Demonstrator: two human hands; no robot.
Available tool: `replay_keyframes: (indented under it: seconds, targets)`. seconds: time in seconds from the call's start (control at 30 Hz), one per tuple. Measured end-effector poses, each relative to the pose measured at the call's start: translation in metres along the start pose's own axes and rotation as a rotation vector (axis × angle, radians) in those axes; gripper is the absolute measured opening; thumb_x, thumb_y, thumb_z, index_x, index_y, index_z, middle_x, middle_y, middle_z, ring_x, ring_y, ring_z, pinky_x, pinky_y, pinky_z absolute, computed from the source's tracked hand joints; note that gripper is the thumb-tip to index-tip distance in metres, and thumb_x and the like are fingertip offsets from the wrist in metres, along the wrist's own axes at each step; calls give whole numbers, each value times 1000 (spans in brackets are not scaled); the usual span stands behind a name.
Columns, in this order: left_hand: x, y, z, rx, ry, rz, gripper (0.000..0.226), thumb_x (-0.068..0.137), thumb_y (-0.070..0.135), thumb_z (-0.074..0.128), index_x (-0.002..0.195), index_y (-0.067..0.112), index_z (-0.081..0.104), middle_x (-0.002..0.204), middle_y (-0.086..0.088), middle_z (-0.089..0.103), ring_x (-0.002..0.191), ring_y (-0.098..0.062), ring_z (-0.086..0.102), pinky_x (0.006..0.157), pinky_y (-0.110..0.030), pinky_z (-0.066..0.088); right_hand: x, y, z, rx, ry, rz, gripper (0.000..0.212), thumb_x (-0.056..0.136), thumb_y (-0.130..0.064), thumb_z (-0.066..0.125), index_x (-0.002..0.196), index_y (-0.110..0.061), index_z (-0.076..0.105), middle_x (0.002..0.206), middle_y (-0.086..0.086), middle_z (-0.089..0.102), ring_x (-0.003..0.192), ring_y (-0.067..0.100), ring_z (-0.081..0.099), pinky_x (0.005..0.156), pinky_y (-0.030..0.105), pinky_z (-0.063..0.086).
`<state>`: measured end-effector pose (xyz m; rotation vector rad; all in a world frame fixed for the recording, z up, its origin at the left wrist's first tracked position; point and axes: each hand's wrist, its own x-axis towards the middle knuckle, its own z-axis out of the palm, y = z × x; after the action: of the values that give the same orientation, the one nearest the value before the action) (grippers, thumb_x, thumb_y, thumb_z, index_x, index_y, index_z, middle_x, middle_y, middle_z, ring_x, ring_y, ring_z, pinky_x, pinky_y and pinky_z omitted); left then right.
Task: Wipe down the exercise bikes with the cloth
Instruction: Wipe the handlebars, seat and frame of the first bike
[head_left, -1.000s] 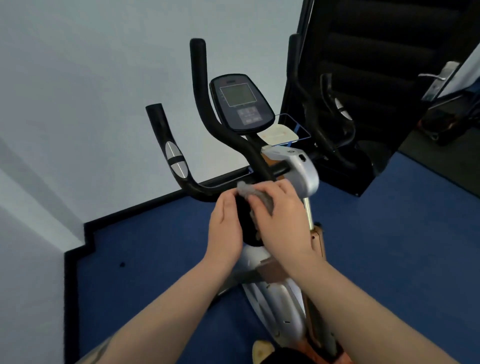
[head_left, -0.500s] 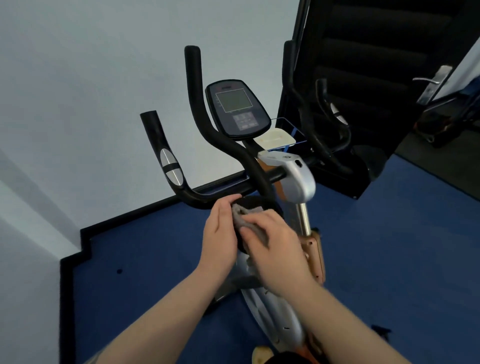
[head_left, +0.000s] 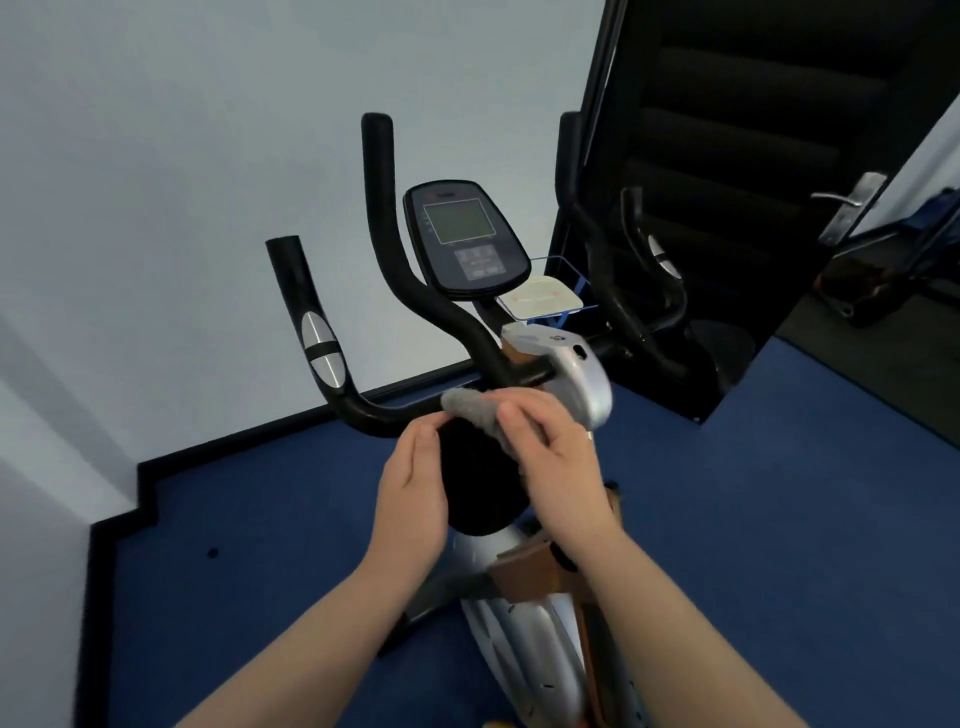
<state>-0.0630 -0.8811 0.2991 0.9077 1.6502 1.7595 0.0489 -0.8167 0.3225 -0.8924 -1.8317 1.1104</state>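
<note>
A silver and orange exercise bike (head_left: 582, 374) stands in front of me, with black handlebars (head_left: 384, 260) and a dark console (head_left: 465, 239). My right hand (head_left: 550, 457) holds a grey cloth (head_left: 470, 408) against the top of a black rounded part (head_left: 478, 478) just below the handlebar crossbar. My left hand (head_left: 415, 483) rests flat against the left side of that black part, fingers straight. The cloth's far end pokes out past my right fingers.
A white wall lies behind the bike, with a black skirting (head_left: 234, 441) on blue carpet (head_left: 779, 519). A dark stair-like machine (head_left: 727, 156) stands at the right. A small white pad on a blue wire stand (head_left: 543, 299) sits behind the console. A door handle (head_left: 847, 208) shows far right.
My right hand has slid the cloth from lower on the black part up to its top edge near the crossbar. My left hand stays beside it.
</note>
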Motion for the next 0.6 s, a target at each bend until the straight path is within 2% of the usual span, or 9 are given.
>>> replay_keyframes:
  seconds: [0.1,0.2,0.27,0.37,0.43,0.5,0.53,0.6]
  targets:
    - [-2,0,0,10,-3,7,37,108,17,31,115,16,67,111,7,69,104,1,61,86,-9,44,-11,6,-9,-110,69,-52,19,98,-19,56,107,-28,69,110,-11,64,106,-5,56,89,6,39]
    - [0,0,3,14,30,-4,38,107,16,31,115,15,68,111,6,69,105,-2,61,91,-16,46,18,-1,-6,-140,-23,70,16,99,-25,52,98,-30,67,96,-7,66,90,-1,59,81,16,45]
    - [-1,0,4,43,49,-3,37,107,16,32,114,16,68,110,7,69,104,0,61,90,-15,46,15,-1,6,-170,59,108,17,100,-28,50,103,-27,66,99,-6,65,90,-2,59,83,19,47]
    - [-3,0,2,87,25,15,35,107,17,33,114,19,67,109,10,69,101,3,61,85,-9,44,-20,6,13,-101,219,20,17,100,-26,50,112,-35,59,108,-9,58,101,-9,53,84,5,40]
    - [1,2,0,155,10,20,32,106,17,35,112,22,67,106,11,68,97,6,60,82,-7,42,-16,11,5,-127,175,29,16,101,-27,47,108,-38,57,103,-10,58,98,-8,53,81,9,42]
    - [6,6,-2,280,-25,-3,28,105,17,39,107,27,65,100,15,67,90,10,57,72,-2,39,3,10,5,-172,124,101,18,103,-31,42,101,-28,60,96,-4,61,89,1,57,81,27,48]
    - [10,8,-3,332,-45,-15,26,104,18,41,104,29,64,97,17,66,87,11,56,67,-1,37,6,9,8,-171,131,117,22,103,-32,40,101,-24,61,95,-3,61,87,4,58,79,30,49]
    - [16,13,-4,365,-73,-45,23,102,25,43,96,33,64,90,18,65,83,11,56,63,-6,38,-1,10,14,-174,170,60,24,102,-33,38,106,-24,60,98,-3,58,87,0,55,76,18,45]
